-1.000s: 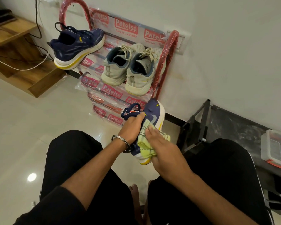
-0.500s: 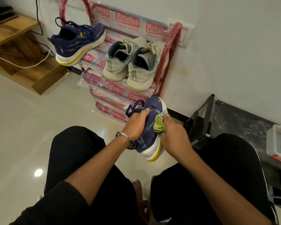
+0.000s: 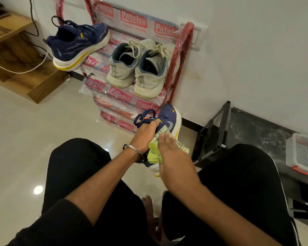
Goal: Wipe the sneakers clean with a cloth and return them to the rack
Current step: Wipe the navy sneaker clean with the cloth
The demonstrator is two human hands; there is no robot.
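Heel and most of the near side of the navy sneaker with white-and-yellow sole [image 3: 169, 119] are hidden under the folded yellow-green cloth [image 3: 154, 150] and both hands. Left hand [image 3: 145, 137]: fingertips go out of sight behind the shoe's collar, so the grip there is probably a curl over the edge. Right hand [image 3: 172, 155] covers the cloth's middle. Red metal shoe rack wrapped in printed plastic [image 3: 185, 50]: top cut by frame edge, lowest shelf blocked by the sneaker. Clear plastic box with red clips [image 3: 302, 153] cut off at right; contents unreadable.
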